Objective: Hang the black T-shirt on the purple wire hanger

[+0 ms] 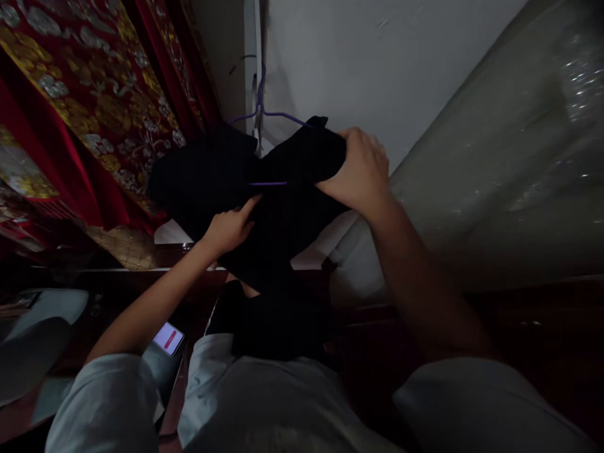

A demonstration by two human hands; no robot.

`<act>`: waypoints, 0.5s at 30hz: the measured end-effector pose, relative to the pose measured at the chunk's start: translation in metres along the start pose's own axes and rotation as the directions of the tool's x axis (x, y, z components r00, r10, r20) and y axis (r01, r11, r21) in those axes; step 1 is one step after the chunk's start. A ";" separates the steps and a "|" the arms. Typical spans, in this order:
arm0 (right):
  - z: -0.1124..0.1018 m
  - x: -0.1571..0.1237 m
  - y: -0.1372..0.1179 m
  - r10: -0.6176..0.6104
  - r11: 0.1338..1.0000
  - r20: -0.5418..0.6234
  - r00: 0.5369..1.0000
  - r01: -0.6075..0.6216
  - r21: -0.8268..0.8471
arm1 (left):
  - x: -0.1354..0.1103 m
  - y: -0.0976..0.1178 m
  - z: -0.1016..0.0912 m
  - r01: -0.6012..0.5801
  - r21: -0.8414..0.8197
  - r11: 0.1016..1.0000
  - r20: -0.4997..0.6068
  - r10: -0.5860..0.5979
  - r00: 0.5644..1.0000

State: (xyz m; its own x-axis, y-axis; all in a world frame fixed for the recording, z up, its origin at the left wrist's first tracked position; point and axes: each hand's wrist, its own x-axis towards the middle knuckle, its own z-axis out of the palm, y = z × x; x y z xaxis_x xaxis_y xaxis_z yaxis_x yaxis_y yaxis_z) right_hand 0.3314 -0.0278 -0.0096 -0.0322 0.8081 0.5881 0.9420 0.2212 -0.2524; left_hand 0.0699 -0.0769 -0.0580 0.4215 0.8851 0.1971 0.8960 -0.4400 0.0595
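A black shirt point(278, 220) hangs in front of me on a purple clothes hanger point(283, 114). The hanger's hook and shoulder wire show above the neck opening, and a short length of its lower bar is visible through that opening. My right hand point(361, 170) is closed around the shirt's right shoulder, with the fingers partly behind the cloth. Lower down, near the middle of the front, my left hand point(231, 228) pinches the fabric, its index finger stretched along the cloth. The dark fabric hides most of its folds.
A red curtain with gold and silver patterns point(104, 94) hangs at left. Behind the hanger is a pale wall point(377, 56), with a large plastic-covered object point(509, 163) at right. A lit phone point(168, 338) lies at lower left.
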 end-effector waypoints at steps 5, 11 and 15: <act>-0.004 -0.003 0.009 -0.112 0.994 0.001 0.994 0.112 0.001 | 0.006 0.016 0.027 0.080 0.081 0.993 -0.055 -0.076 0.996; -0.001 -0.001 0.013 -0.154 0.988 0.004 0.988 0.154 0.001 | -0.016 0.014 0.024 0.031 -0.213 0.977 -0.232 -0.081 0.969; 0.008 0.000 0.011 -0.157 0.981 -0.006 0.988 0.157 0.117 | -0.043 0.022 -0.012 -0.111 -0.463 0.879 -0.548 -0.185 0.816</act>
State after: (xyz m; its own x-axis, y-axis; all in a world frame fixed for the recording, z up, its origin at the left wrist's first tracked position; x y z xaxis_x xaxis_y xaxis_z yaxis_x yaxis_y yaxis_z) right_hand 0.3387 -0.0211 -0.0187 -0.1779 0.7599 0.6252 0.8795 0.4077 -0.2454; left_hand 0.0699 -0.1261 -0.0536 0.1015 0.7207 0.6857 0.6762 -0.5556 0.4839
